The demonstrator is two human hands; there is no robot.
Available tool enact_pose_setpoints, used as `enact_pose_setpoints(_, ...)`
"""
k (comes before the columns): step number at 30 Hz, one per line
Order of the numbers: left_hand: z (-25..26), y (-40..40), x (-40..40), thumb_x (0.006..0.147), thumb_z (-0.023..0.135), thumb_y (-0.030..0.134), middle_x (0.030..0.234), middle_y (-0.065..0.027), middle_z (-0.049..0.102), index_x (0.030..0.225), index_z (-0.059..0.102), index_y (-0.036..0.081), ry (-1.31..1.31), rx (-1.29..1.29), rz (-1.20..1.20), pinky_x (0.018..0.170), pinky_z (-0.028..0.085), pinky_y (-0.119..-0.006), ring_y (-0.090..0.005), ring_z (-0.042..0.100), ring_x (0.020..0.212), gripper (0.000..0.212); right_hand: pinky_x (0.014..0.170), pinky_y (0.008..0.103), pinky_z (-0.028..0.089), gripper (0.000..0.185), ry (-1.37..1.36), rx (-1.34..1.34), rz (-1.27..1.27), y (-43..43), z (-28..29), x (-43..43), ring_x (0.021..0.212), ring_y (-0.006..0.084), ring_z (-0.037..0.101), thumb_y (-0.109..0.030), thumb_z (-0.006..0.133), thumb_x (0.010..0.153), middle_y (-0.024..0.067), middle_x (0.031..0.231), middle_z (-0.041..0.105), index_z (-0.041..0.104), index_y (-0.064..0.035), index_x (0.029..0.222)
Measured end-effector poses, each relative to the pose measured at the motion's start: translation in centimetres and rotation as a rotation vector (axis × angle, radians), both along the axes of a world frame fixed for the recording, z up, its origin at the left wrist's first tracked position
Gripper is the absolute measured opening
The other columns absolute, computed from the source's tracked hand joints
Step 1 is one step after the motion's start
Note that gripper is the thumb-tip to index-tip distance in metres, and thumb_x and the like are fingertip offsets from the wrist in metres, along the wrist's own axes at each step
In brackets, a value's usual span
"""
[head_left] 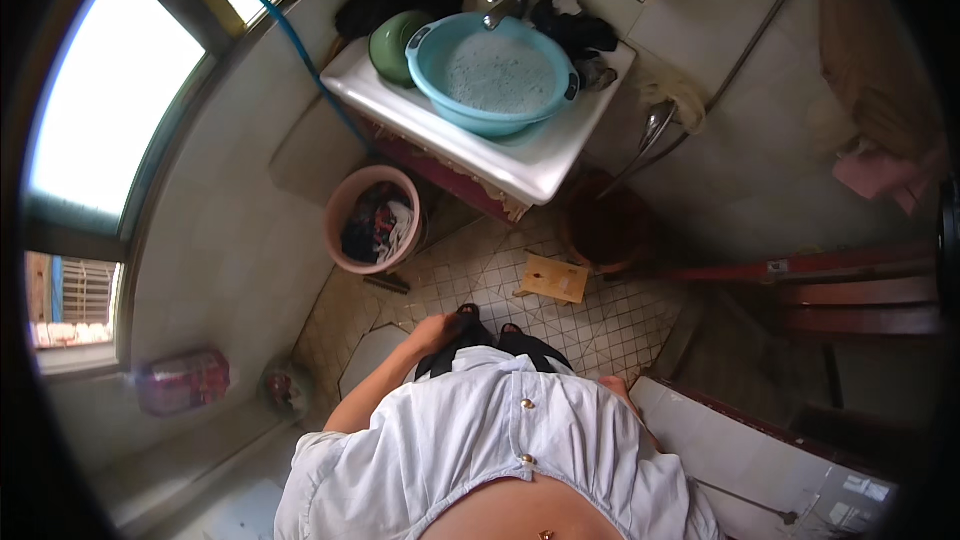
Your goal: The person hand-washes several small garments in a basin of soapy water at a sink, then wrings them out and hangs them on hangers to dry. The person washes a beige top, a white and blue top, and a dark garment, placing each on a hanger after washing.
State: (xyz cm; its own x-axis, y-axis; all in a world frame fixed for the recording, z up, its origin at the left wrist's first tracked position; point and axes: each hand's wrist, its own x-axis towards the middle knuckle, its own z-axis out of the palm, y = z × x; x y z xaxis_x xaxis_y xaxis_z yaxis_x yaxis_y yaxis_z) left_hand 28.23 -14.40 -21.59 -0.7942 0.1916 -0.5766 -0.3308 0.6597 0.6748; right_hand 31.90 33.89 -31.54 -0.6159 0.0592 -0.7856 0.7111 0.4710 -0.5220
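Note:
My left hand hangs beside my black trousers, its fingers curled against the dark cloth; whether they grip it I cannot tell. At my right side only part of my right hand shows past the white shirt, with its fingers hidden. Before me, a light-blue plastic basin of sudsy water rests in a white ceramic washbasin, under a metal faucet. A green bowl leans against the basin's left side. Dark cloth lies on the washbasin's right rim.
A pink bucket of clothes stands left of the washbasin. On the tiled floor are a small wooden stool and a brush. A brown bucket stands under the shower head. A white appliance or cabinet is at my right.

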Motion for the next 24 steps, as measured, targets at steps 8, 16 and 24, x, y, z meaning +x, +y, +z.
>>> enact_pose_setpoints(8,-3.6,-5.4,-2.4,0.075,0.058,0.024,0.094,-0.0144,0.062,0.105,0.058,0.008,0.022,-0.036,-0.027,0.075,0.047,-0.037,-0.0300,0.059,0.088,0.034,0.050,0.0231,0.043,0.024,0.077,-0.207,-0.173,-8.3,1.8,-1.7,0.057,0.0118,0.055,-0.004,0.051,0.081,0.0076,0.076,0.060,0.053,0.0008,0.105)
enact_pose_setpoints(16,-6.7,-6.7,-2.0,0.077,0.057,0.019,0.091,-0.0146,0.063,0.104,0.058,0.005,-0.030,-0.033,0.041,0.073,0.048,-0.034,-0.0282,0.061,0.083,0.031,0.048,0.0249,0.044,0.017,-0.003,-0.113,-0.182,-2.8,-3.5,4.2,0.055,0.0125,0.054,-0.007,0.053,0.081,0.0078,0.071,0.059,0.057,-0.0006,0.097)
enact_pose_setpoints(24,-15.9,-11.2,5.5,0.070,0.058,0.023,0.087,-0.0177,0.063,0.093,0.064,0.007,-0.206,-0.156,0.253,0.076,0.047,-0.038,-0.0332,0.060,0.084,0.029,0.053,0.0283,0.050,0.020,-0.086,-0.086,-0.290,3.1,-7.2,7.8,0.060,0.0175,0.059,-0.006,0.055,0.082,0.0099,0.077,0.060,0.055,0.0007,0.100)
